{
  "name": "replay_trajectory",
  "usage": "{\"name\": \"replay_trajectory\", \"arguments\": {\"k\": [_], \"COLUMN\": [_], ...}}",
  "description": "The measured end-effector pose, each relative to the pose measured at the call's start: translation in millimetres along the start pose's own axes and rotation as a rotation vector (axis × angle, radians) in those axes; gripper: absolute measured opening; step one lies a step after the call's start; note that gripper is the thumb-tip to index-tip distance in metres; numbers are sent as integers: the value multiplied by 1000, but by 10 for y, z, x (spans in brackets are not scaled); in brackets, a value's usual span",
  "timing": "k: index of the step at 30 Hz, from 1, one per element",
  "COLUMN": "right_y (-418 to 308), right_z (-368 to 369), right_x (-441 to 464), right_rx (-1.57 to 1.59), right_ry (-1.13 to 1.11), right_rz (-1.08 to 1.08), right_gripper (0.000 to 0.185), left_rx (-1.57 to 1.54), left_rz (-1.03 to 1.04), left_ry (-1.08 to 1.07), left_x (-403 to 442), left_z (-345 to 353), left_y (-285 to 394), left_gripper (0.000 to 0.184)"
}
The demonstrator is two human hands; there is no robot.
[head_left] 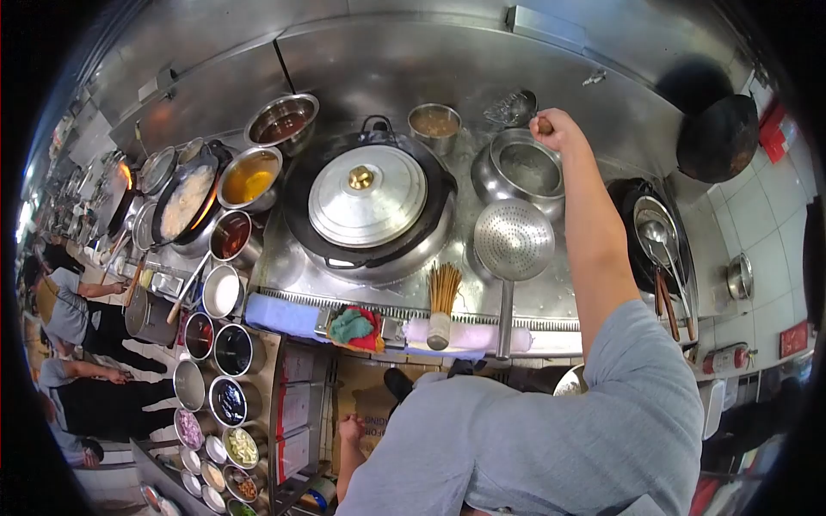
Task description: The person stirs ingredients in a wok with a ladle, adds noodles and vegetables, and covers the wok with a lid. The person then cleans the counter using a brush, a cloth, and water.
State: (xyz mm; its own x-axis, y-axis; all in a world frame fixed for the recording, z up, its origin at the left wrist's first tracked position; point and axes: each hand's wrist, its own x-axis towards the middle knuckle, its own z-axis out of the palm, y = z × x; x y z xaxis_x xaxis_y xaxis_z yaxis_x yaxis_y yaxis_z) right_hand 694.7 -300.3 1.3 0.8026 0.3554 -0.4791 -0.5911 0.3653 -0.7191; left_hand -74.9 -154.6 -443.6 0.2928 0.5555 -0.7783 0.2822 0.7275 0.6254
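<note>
My right hand (559, 129) reaches far forward, its fingers wrapped round the wooden handle of a ladle. The dark bowl of the ladle (520, 108) is just left of that hand, near the steel back wall, with a splash of liquid beside it. Below it sits a round metal pot (527, 168) with liquid in it. A perforated strainer (514, 239) lies in front of the pot, handle toward me. My left hand (351, 427) hangs low by my side, fingers curled, with nothing visible in it.
A lidded wok (368, 196) occupies the middle of the stove. A bamboo brush (443, 292) and folded cloths (353, 327) lie along the front edge. Sauce and ingredient pots (231, 400) stand at left, with other people beyond. At right is another wok (641, 193) holding utensils.
</note>
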Motion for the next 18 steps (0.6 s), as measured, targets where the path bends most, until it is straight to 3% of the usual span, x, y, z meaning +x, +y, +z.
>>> {"name": "replay_trajectory", "arguments": {"k": [1,3,5,9,11,12,14,15,18], "right_y": [123,317,533,899,1084,1113,1133,1158,1313], "right_z": [-179,-531,-732,-1148,-1345,-1419,-1483,-1535,-1819], "right_x": [-60,-164,-350,-193,25,41,91,91,-36], "right_rx": [2,-872,-1112,-1065,-493,-479,723,731,976], "right_ry": [17,31,175,229,52,65,-79,-76,-389], "right_rz": [7,-201,-231,-148,6,-1,209,206,272], "right_gripper": [11,11,15,15,21,21,19,19,7], "left_rx": [113,103,346,410,571,589,431,350,217], "left_rz": [-14,-31,30,-124,7,13,3,-7,-37], "left_ry": [6,-15,45,61,-145,-155,-136,-122,-88], "left_x": [-63,-124,-134,-419,-328,-259,-129,-101,-115], "left_z": [-2,-84,-120,-142,-259,-244,-166,-140,-31], "left_y": [1,-103,-203,-4,62,138,318,393,613], "left_gripper": [11,12,13,14,14,14,12,11,10]}}
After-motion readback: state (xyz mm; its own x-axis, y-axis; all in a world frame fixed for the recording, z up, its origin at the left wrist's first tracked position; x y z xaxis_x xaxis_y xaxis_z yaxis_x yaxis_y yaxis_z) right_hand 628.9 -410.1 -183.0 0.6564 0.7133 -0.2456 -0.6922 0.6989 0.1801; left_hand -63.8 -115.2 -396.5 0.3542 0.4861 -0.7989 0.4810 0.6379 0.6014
